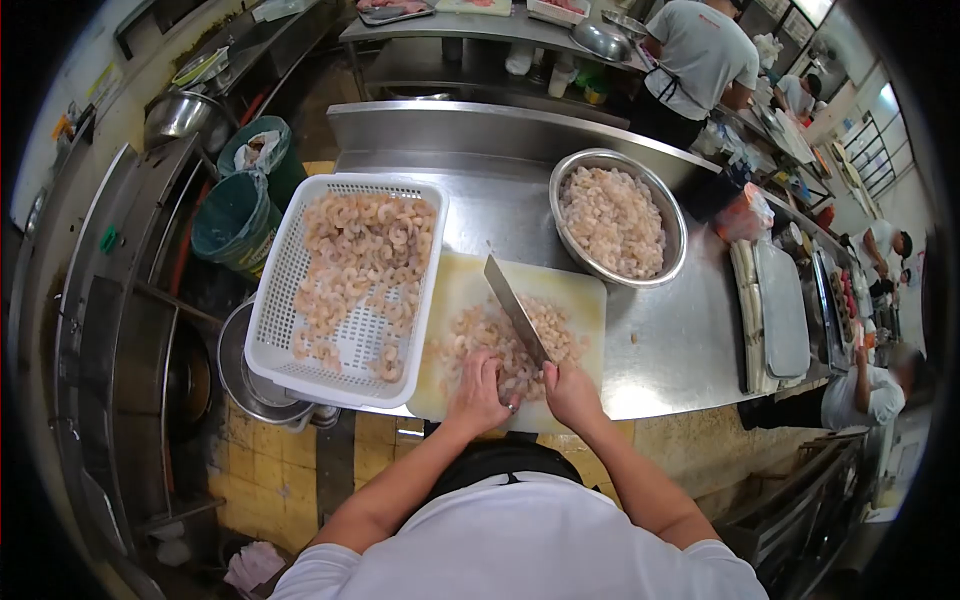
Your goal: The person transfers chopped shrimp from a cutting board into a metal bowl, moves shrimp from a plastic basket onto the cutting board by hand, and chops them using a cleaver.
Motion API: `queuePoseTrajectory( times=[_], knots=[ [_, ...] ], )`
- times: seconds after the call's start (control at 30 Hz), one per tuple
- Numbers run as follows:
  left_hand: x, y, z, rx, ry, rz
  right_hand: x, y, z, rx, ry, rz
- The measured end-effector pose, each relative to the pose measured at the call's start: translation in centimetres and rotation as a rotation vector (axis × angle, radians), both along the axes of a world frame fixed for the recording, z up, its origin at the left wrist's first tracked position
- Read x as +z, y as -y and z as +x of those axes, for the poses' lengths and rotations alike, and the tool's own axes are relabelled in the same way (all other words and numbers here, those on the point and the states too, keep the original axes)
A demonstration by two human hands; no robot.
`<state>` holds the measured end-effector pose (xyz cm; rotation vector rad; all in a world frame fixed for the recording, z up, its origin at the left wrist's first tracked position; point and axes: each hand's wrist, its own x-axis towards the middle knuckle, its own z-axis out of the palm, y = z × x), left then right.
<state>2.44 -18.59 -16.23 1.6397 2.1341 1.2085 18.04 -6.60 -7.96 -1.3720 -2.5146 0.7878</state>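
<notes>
— Gripping the knife, the right hand is closed; the blade slants far-left over the shrimp.
— And the left hand?
— On the pile's near side; I can't tell whether it pinches any.
— Room around the board?
— It reaches the table's near edge; left, the shrimp-filled basket stands just beside. Rightward, steel stretches to a grey tray. Farther, the full bowl, then a raised rim.

The knife and bowl look glossy metal, the basket and board plastic.
</notes>
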Motion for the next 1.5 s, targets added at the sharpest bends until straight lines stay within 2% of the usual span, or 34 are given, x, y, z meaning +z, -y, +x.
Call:
queuePoseTrajectory(
  times=[0.1,0.27,0.5,0.57,0.6,0.8,0.9,1.03,1.17,1.27,1.37,1.5],
  knots=[
    [0.1,-0.3,-0.1,-0.022,0.032,0.029,4.6,0.9,0.0,-0.046,-0.004,-0.081],
    [-0.2,-0.3,-0.3,-0.016,0.002,0.019,-0.4,0.7,0.7,-0.037,-0.014,-0.041],
    [0.0,-0.4,-0.3,-0.002,0.017,0.058,3.9,0.5,-0.1,-0.064,0.001,-0.052],
    [0.9,-0.3,-0.5,-0.014,0.016,0.058,-0.4,-0.3,0.8,-0.062,0.022,-0.029],
    [0.9,-0.5,-0.7,-0.017,0.013,0.067,-0.3,-0.7,0.1,-0.060,0.026,-0.010],
    [0.0,-0.2,-0.6,-0.017,0.007,0.074,5.5,2.9,2.2,-0.091,-0.005,-0.133],
    [0.0,-0.1,-0.7,-0.019,0.011,0.063,3.4,5.2,3.1,-0.116,0.118,-0.178],
    [-0.5,-0.7,-0.8,-0.018,0.058,0.071,-1.4,2.9,1.0,-0.089,-0.041,-0.020],
    [-0.1,-0.3,-0.8,-0.031,0.024,0.068,2.4,1.0,0.5,-0.111,-0.006,-0.127],
    [-0.4,-0.3,-0.7,-0.036,0.066,0.079,4.9,1.9,1.3,-0.150,0.012,-0.081],
    [-0.4,-0.2,-0.7,-0.024,0.023,0.072,-0.9,1.9,2.6,-0.082,-0.005,0.006],
    [0.0,-0.1,-0.4,-0.017,0.028,0.046,1.9,0.9,2.3,-0.083,0.034,-0.049]
  ],
)
